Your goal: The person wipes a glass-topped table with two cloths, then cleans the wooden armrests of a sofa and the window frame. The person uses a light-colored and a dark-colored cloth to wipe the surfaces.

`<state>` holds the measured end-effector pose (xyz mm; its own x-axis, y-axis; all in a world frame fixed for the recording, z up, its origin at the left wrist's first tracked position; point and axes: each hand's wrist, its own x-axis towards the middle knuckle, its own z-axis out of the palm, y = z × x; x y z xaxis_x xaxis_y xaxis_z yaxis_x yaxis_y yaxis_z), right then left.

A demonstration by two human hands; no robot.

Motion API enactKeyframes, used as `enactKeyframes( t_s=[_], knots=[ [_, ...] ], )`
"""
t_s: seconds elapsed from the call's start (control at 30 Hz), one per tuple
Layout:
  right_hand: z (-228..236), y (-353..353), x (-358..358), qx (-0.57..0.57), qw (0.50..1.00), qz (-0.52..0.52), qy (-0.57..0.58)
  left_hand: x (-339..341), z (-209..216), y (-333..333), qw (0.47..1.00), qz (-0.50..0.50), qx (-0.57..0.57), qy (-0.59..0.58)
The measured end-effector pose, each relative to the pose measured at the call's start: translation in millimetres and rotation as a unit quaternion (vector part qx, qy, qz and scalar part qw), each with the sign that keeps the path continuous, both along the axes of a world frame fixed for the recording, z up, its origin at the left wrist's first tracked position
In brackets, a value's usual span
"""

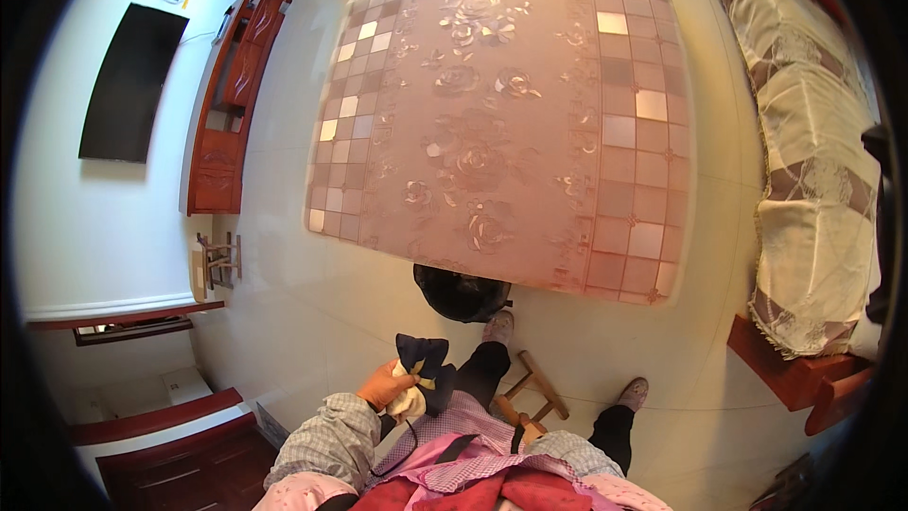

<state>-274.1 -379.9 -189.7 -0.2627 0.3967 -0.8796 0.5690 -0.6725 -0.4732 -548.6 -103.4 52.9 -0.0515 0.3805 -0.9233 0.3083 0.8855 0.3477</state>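
Worn on the head, just short of the near edge of the pink table and above its top — tilted down, facing along its length, fisheye-wide; close over the wearer's clothing.

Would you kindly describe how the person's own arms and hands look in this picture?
The left hand is bare, with no glove showing, below a loose grey-and-white checked fabric sleeve. The right arm wears a matching grey-and-white checked sleeve; the right hand cannot be made out. Pale pink fabric shows near the shoulders.
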Motion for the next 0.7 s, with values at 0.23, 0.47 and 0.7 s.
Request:
enactKeyframes(
  t_s=[0.23, 0.47, 0.7],
  knots=[
    [2, -6, -15, 0.021, 0.997, -0.078, 0.006, -2, -10, -9, 1.0, -0.011, -0.011, 0.014],
    [18, -25, 51, -0.023, 0.999, -0.025, -0.011, 2, 13, -11, 0.999, -0.012, -0.002, 0.034],
    [24, -65, 92, 0.012, 0.968, -0.251, -0.03, 32, 24, -9, 0.999, -0.022, 0.009, 0.025]
  ],
)
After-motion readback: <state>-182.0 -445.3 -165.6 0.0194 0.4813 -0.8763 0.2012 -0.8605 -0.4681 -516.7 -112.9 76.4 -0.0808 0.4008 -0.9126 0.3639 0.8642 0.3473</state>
